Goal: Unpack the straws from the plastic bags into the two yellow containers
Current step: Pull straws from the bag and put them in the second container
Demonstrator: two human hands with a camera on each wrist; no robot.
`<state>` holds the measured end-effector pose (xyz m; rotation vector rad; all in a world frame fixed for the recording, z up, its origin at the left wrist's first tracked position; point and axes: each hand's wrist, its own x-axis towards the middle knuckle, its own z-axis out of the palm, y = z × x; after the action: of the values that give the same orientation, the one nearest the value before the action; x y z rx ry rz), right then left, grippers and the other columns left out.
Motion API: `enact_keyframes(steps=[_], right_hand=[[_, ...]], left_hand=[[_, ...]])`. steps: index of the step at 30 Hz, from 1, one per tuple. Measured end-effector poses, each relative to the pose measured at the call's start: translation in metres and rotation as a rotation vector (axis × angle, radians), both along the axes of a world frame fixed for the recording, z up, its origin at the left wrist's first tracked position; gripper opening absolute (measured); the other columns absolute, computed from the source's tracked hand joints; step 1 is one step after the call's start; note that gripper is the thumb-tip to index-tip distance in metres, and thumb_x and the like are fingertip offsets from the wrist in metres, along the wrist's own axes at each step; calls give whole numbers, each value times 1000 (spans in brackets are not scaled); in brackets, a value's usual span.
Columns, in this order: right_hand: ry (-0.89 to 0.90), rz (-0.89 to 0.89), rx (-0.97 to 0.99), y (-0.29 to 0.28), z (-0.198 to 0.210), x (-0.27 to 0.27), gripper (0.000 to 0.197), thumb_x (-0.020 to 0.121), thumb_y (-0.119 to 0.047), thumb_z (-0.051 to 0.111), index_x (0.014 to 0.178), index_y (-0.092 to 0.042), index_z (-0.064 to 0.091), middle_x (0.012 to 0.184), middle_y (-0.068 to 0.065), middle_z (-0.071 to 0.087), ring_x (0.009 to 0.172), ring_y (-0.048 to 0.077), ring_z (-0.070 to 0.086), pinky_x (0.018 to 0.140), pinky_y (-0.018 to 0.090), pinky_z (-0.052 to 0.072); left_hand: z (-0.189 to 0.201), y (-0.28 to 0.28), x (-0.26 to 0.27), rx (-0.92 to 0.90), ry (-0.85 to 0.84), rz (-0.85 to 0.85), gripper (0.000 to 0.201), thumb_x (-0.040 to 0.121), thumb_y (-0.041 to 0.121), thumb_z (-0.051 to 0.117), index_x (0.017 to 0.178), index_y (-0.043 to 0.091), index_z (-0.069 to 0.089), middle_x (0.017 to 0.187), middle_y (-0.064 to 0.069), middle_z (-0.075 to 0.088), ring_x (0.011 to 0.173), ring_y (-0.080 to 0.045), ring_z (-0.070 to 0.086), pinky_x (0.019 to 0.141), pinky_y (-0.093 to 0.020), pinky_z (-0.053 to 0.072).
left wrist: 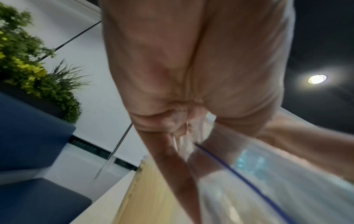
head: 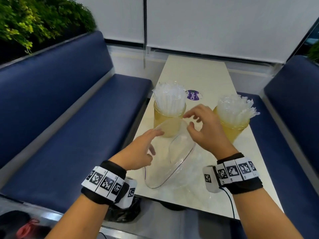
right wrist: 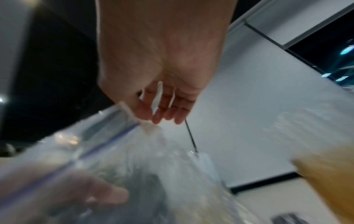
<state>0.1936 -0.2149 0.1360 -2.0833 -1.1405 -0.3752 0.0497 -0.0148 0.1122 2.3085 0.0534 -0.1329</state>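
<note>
Two yellow containers stand on the table, the left container (head: 168,124) and the right container (head: 232,131), each packed with wrapped clear straws (head: 170,99) (head: 236,107). Between them and me an empty-looking clear plastic bag (head: 174,163) with a blue zip line (left wrist: 239,177) stands raised, its mouth toward me. My left hand (head: 146,144) holds its left side, fingers straight along the outside and thumb showing through the plastic. My right hand (head: 195,123) hovers at the bag's upper end, fingers spread and loosely curled (right wrist: 166,112), thumb and index apart. The wrist views are blurred.
A purple sticker (head: 193,95) lies on the cream table (head: 198,71) behind the containers. Blue benches (head: 69,118) flank the table on both sides. A black bag (head: 124,214) sits on the floor under the near-left corner. A blind cord (head: 144,49) hangs at the far end.
</note>
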Motion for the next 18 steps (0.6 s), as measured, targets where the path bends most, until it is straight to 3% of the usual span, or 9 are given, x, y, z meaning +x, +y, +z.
enact_keyframes(steps=[3, 5, 8, 10, 12, 14, 16, 18], right_hand=[[-117, 237, 42, 18, 35, -28, 16, 74, 3, 64, 81, -9, 73, 79, 0, 67, 74, 16, 61, 70, 24, 49], [-97, 296, -154, 26, 39, -40, 23, 73, 0, 62, 79, -14, 79, 75, -1, 73, 68, 14, 65, 68, 27, 54], [36, 239, -599, 34, 23, -44, 39, 80, 3, 58, 102, -21, 79, 103, 2, 75, 91, 18, 69, 84, 34, 56], [194, 165, -837, 33, 10, -42, 55, 82, 7, 58, 124, -28, 66, 127, 0, 58, 113, 19, 60, 92, 32, 52], [322, 148, -947, 31, 3, -40, 67, 82, 9, 58, 136, -30, 53, 137, -2, 48, 125, 19, 52, 98, 31, 47], [384, 184, -1007, 31, -5, -37, 74, 80, 7, 59, 142, -32, 44, 141, -2, 49, 129, 20, 50, 103, 31, 45], [394, 209, -1075, 32, -12, -36, 78, 79, 2, 60, 144, -36, 39, 139, 0, 53, 127, 24, 52, 103, 37, 47], [436, 213, -1095, 33, -20, -37, 80, 80, -1, 61, 148, -35, 35, 141, 1, 52, 127, 26, 52, 104, 42, 48]], left_hand=[[5, -1, 6, -47, -162, 55, 67, 78, -17, 60, 130, 26, 61, 139, 13, 45, 90, -9, 64, 63, -37, 63], [7, -3, 10, -92, -265, 103, 52, 80, -17, 62, 115, 20, 72, 123, 7, 56, 86, -11, 66, 66, -34, 63], [13, -6, 14, -122, -377, 162, 40, 85, -15, 63, 105, 17, 78, 110, 4, 69, 89, -9, 69, 73, -27, 63], [16, -7, 15, -152, -398, 159, 36, 88, -14, 63, 101, 14, 81, 117, 2, 73, 99, -9, 70, 81, -23, 61], [18, -8, 16, -106, -437, 135, 34, 89, -13, 63, 92, 15, 84, 119, 4, 74, 102, -8, 69, 88, -16, 56], [17, -9, 16, -26, -472, 129, 35, 90, -12, 62, 85, 15, 84, 118, 3, 75, 102, -9, 69, 90, -11, 52], [17, -9, 15, 32, -492, 148, 32, 91, -11, 60, 92, 11, 84, 117, -1, 75, 105, -14, 70, 95, -21, 54], [19, -10, 12, 152, -470, 130, 32, 95, 3, 62, 120, 18, 76, 123, 3, 72, 104, -12, 67, 91, -29, 56]])
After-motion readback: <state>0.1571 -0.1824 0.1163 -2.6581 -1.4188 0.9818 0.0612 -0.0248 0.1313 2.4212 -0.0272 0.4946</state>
